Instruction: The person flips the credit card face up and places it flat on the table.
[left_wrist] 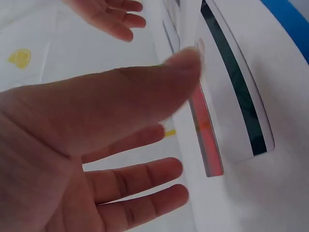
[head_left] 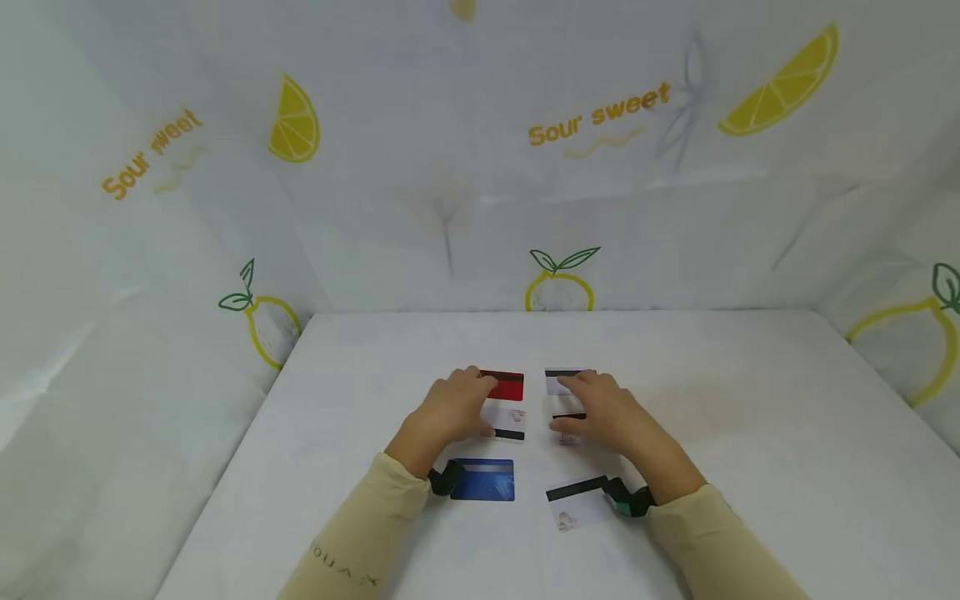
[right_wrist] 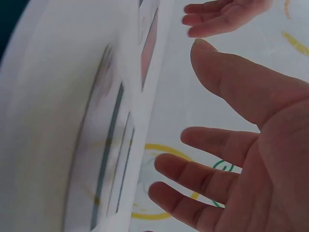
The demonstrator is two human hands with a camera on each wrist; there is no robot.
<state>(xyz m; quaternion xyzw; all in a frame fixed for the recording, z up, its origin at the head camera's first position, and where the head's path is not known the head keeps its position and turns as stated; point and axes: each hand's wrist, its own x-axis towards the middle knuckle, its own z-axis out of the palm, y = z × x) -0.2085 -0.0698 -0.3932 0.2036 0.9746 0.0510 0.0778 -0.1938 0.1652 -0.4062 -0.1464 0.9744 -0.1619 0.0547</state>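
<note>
Lying flat on the white table (head_left: 772,467), six plastic cards make two lines. On the left side, a red card (head_left: 512,390) is farthest away, a white card (head_left: 510,421) with a black stripe is in the middle, and a blue card (head_left: 489,485) is nearest. On the right side, a pale card (head_left: 556,387) is farthest, a dark-striped card (head_left: 572,416) is partly hidden in the middle, and a tilted white card (head_left: 581,510) is nearest.

The left hand (head_left: 452,406) is over the red card and the middle white card. The right hand (head_left: 609,410) is over the two far cards on its side. Both hands have loose, spread fingers, holding nothing.

Each wrist has a black band (head_left: 446,478), with a tan sleeve (head_left: 360,533) behind it. Past the table, a white sheet (head_left: 390,225) shows lemon pictures and the words "Sour sweet".
</note>
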